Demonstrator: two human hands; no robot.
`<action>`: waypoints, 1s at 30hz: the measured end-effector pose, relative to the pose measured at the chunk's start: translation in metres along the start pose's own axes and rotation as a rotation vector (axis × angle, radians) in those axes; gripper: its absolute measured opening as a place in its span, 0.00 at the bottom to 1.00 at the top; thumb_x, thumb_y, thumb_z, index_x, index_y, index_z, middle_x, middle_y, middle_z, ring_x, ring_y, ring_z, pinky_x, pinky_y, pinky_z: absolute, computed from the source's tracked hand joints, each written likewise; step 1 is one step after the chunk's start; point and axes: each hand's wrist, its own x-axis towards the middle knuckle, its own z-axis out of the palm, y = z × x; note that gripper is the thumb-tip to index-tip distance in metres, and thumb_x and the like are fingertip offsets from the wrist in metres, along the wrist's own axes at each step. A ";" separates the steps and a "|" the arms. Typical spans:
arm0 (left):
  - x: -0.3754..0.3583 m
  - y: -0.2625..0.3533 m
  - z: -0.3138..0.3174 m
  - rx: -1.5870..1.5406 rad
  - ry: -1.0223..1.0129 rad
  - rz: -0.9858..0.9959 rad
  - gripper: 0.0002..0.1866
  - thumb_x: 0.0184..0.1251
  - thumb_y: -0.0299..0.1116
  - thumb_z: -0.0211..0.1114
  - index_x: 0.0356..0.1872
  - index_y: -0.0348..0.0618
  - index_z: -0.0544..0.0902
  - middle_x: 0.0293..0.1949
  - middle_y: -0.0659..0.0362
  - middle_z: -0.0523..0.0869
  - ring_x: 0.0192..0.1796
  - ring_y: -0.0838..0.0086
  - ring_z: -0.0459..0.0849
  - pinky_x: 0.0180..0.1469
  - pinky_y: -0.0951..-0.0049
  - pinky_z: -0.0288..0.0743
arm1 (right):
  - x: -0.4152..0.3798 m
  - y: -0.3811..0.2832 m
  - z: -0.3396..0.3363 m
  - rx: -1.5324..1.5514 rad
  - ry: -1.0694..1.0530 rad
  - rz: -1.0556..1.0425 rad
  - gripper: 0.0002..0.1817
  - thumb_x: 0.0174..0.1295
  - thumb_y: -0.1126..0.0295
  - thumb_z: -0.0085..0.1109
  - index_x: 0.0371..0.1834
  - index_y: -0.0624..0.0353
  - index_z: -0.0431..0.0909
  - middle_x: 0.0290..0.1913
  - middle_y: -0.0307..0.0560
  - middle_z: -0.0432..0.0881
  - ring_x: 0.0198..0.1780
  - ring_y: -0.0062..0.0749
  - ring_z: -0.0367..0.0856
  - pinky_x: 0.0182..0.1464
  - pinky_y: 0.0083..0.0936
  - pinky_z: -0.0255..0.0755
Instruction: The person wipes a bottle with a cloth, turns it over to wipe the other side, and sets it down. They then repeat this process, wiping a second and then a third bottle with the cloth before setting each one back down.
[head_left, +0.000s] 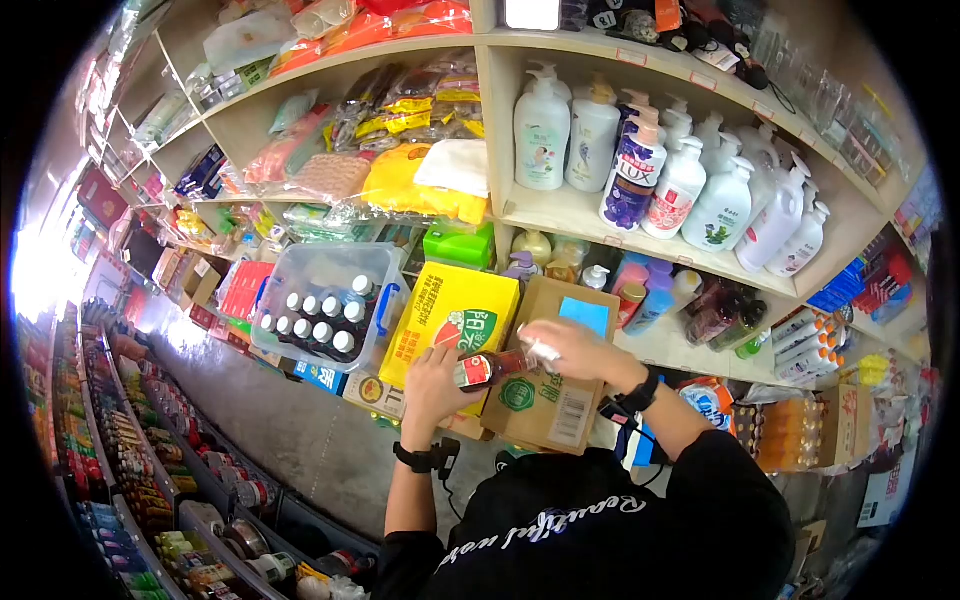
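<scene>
My left hand (436, 386) is closed around the lower end of a dark glass bottle (488, 370) with a red label, which lies tilted nearly sideways. At the bottle's neck end, my right hand (578, 352) is closed on a crumpled white cloth or tissue (541, 350), pressed against the bottle. Beneath both hands are a brown cardboard box (545, 420) and a yellow printed carton (452, 312). To the left stands a clear plastic bin (330, 262) with blue handles, holding several dark bottles with white caps (322, 332).
Shelves ahead hold several white pump bottles (718, 205) and yellow bagged goods (405, 185). Smaller bottles (650, 300) stand on the lower shelf at right. Racks of packaged goods (150, 450) line the left, beside a grey floor (350, 460).
</scene>
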 end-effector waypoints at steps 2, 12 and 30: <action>0.000 -0.002 0.003 -0.006 0.030 0.016 0.32 0.40 0.52 0.87 0.43 0.41 0.87 0.40 0.54 0.87 0.44 0.57 0.89 0.46 0.58 0.84 | -0.001 -0.009 -0.018 0.022 0.152 0.108 0.25 0.71 0.66 0.66 0.69 0.58 0.73 0.63 0.57 0.80 0.63 0.57 0.81 0.65 0.44 0.76; 0.006 0.000 0.007 -0.017 0.012 0.005 0.34 0.38 0.53 0.87 0.45 0.42 0.87 0.41 0.53 0.88 0.44 0.56 0.90 0.47 0.58 0.84 | -0.004 -0.034 0.042 0.543 -0.123 0.455 0.48 0.83 0.40 0.48 0.85 0.72 0.45 0.79 0.66 0.62 0.82 0.50 0.61 0.81 0.35 0.60; 0.007 0.001 0.003 0.019 -0.003 -0.004 0.31 0.43 0.54 0.86 0.43 0.42 0.87 0.42 0.53 0.88 0.46 0.56 0.90 0.47 0.58 0.84 | 0.009 -0.030 0.040 -0.183 0.074 0.186 0.10 0.65 0.73 0.63 0.47 0.65 0.82 0.41 0.63 0.88 0.42 0.55 0.90 0.44 0.51 0.82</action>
